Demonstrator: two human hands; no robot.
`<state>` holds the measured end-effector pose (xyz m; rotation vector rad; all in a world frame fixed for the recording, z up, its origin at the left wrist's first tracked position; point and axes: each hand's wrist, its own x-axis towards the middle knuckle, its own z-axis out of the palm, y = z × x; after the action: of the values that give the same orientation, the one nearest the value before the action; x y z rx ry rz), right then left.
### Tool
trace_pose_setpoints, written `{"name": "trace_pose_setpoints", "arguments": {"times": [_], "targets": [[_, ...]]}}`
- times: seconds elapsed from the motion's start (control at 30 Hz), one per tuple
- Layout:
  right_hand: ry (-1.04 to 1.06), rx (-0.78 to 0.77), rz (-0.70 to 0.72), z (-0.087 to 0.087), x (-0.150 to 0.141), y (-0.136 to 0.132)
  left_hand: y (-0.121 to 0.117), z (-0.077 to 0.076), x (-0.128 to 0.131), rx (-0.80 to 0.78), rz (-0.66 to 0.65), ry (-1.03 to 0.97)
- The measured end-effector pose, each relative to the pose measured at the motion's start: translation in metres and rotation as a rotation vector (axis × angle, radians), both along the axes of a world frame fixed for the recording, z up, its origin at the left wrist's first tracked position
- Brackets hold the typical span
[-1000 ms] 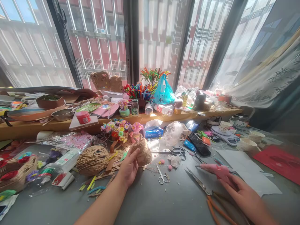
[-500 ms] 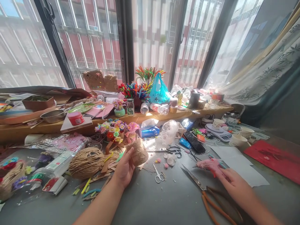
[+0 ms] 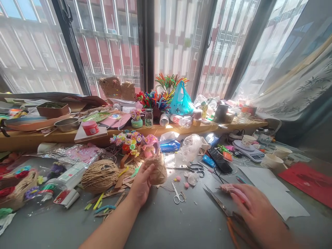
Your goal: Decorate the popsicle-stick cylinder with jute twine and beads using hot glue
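My left hand (image 3: 142,185) is closed around a small twine-wrapped pot (image 3: 158,170), held above the table in front of the crocheted-looking flowers (image 3: 129,141). Over on the right, my right hand (image 3: 259,211) grips a pink glue gun (image 3: 237,192), whose narrow tip points left; much of its body is hidden under the fingers. Beneath that hand lie large scissors (image 3: 218,200) with orange handles, partly covered. Small white-handled scissors (image 3: 178,196) rest between the hands, close to pink pompoms (image 3: 186,185).
A ball of twine (image 3: 100,175) lies left of the pot, among wooden strips and pipe-cleaner pieces. Black-handled scissors (image 3: 195,168), a phone (image 3: 220,160) and a kitchen scale (image 3: 249,150) are farther back. White paper (image 3: 272,190) lies right. A crowded ledge (image 3: 114,134) runs under the windows.
The pot has turned from tilted to more upright in my left hand. My right hand has closed further over the glue gun, covering more of it. The whole view has shifted slightly.
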<state>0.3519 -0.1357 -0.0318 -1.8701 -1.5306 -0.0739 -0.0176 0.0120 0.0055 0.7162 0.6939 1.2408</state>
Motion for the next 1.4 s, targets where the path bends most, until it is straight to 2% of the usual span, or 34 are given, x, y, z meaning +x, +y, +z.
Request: {"name": "trace_pose_setpoints", "arguments": {"times": [0.03,0.1,0.2,0.27,0.33,0.47,0.6,0.77,0.93,1.2,1.4], "targets": [[0.118,0.012,0.056,0.01,-0.026,0.005,0.0,-0.001,0.001,0.013,0.007,0.005],[0.393,-0.119,0.207,0.022,-0.083,0.022,-0.002,-0.002,0.002,0.037,0.015,0.021],[0.814,-0.178,0.426,0.024,-0.163,0.058,-0.007,0.0,0.003,0.078,0.03,0.061],[0.995,-0.159,0.446,0.021,-0.198,0.083,-0.01,0.002,0.003,0.108,0.03,0.095],[1.088,-0.134,0.502,0.015,-0.215,0.103,-0.011,0.002,0.003,0.133,0.018,0.135],[1.298,-0.099,0.579,0.003,-0.208,0.119,-0.005,-0.005,0.003,0.2,0.094,0.227],[1.403,-0.063,0.534,-0.004,-0.19,0.121,0.003,-0.01,0.002,0.206,0.185,0.286],[1.423,0.048,0.425,-0.008,-0.19,0.123,0.007,-0.01,-0.001,0.172,0.247,0.325],[1.403,0.095,0.423,-0.011,-0.192,0.123,0.011,-0.012,-0.004,0.167,0.322,0.296],[1.391,0.08,0.489,-0.014,-0.189,0.121,0.017,-0.012,-0.004,0.09,0.301,0.351],[1.385,0.102,0.474,-0.013,-0.196,0.117,0.018,-0.012,-0.004,0.096,0.286,0.353]]}}
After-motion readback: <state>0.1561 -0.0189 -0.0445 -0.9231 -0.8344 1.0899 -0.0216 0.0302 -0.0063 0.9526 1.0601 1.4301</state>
